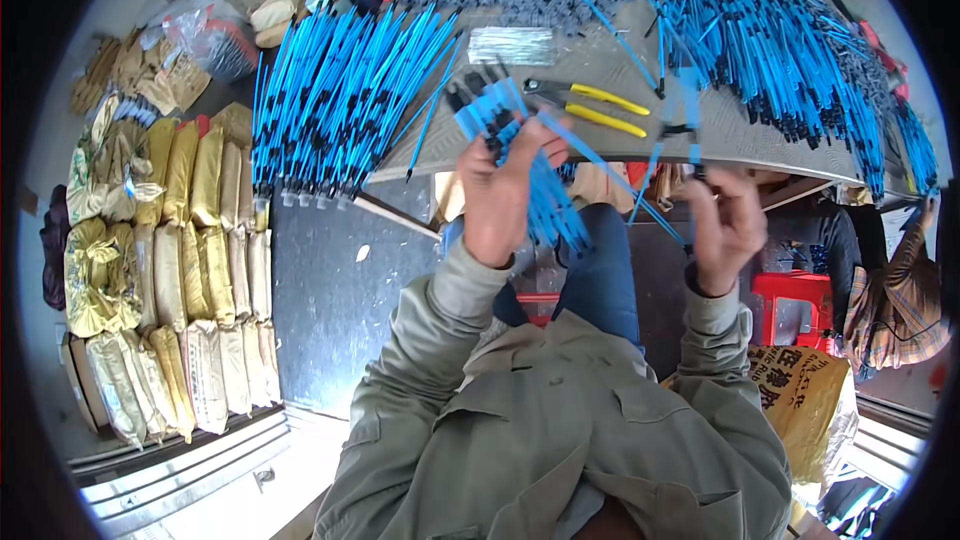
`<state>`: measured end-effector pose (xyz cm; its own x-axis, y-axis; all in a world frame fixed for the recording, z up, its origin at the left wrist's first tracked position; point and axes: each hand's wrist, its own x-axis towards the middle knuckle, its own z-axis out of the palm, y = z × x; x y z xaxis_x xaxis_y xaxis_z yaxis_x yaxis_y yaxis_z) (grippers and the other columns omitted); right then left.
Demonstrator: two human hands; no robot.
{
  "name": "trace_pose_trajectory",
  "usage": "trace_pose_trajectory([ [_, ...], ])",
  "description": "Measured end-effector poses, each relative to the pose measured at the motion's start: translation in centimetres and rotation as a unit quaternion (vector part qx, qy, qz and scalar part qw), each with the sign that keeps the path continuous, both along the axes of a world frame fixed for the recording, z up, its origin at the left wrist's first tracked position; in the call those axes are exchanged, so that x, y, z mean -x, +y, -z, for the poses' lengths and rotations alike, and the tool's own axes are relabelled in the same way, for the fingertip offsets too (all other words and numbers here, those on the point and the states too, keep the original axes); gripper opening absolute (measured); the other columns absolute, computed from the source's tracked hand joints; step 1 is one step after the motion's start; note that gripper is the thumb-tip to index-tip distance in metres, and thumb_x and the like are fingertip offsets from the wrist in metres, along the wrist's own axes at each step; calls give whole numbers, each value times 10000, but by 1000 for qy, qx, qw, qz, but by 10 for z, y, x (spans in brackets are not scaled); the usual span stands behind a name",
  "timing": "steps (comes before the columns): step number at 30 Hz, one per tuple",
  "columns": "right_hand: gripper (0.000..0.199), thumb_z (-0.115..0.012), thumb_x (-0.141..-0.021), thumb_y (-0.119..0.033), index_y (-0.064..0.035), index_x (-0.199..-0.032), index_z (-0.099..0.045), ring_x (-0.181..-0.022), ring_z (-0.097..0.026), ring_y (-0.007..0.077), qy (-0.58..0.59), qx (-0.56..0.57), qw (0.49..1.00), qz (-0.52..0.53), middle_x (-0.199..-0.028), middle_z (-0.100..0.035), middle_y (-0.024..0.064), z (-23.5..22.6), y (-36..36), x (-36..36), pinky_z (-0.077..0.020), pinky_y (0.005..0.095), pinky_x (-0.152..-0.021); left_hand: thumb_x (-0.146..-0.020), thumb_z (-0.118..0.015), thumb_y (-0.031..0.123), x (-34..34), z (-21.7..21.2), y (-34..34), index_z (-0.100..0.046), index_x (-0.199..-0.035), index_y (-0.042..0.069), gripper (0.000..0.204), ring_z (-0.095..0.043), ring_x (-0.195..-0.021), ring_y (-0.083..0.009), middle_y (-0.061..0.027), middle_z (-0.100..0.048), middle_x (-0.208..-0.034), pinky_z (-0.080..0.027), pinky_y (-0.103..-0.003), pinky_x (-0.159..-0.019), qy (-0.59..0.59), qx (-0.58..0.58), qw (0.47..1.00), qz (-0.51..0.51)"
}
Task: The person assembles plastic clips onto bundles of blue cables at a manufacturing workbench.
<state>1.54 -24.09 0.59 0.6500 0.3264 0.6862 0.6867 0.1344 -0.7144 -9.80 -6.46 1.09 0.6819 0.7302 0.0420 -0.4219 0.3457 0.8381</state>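
Clearly, left hand (498, 188) curls round blue strips (484, 114).

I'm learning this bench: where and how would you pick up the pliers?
Probably by both yellow handles, coming from the right: the pliers lie flat, dark head to the left, with the handles spread and their ends pointing right.

A tilted bundle of black-ended blue rods (548, 192) is held at the table's (760, 145) near edge, loose rods (596, 158) beside it.
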Motion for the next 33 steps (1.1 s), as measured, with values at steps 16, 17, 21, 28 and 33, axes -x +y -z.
trace_pose_trajectory([
  [16, 265, -637, -804, -114, -32, -1047, -568, -893, -571, 233, 1, 192, 969, -154, -955, -572, 130, 30, 72, -13, -439, 298, -774, -880, -575, 84, 38, -4, -10, -587, -972, 25, 110, -617, -728, -138, -110, -653, -845, -489, -261, -664, -1, -27, 1000, 13],
  [17, 308, -629, -806, -134, -41, -1090, -555, -934, -565, 271, -128, 205, 969, -58, -992, -571, 131, 30, 81, -31, -437, 320, -804, -872, -582, 76, 44, -8, -11, -588, -981, 25, 120, -631, -758, -148, -117, -655, -859, -496, -265, -682, 17, 8, 998, 57],
  [21, 362, -633, -795, -139, -47, -1130, -534, -1002, -536, 310, -261, 309, 914, -19, -1053, -562, 134, 63, 102, -82, -421, 351, -852, -857, -596, 59, 63, -24, -16, -604, -988, 16, 138, -643, -870, -183, -140, -657, -918, -503, -286, -764, -4, 61, 985, 163],
  [28, 208, -637, -778, -79, -23, -978, -618, -1082, -504, 286, -127, 154, 980, -26, -1136, -540, 147, 22, 50, -50, -400, 358, -901, -845, -608, 40, 57, -14, -19, -620, -1032, 10, 190, -625, -932, -177, -122, -658, -966, -488, -287, -819, -2, -22, 978, 206],
  [33, 171, -702, -698, -50, -37, -862, -655, -1178, -418, 312, -80, 117, 966, -217, -1173, -544, 108, -28, 33, 26, -329, 409, -955, -830, -615, -1, 44, 3, -28, -634, -1015, 4, 187, -603, -908, -113, -72, -663, -934, -489, -246, -787, 57, -134, 971, 191],
])
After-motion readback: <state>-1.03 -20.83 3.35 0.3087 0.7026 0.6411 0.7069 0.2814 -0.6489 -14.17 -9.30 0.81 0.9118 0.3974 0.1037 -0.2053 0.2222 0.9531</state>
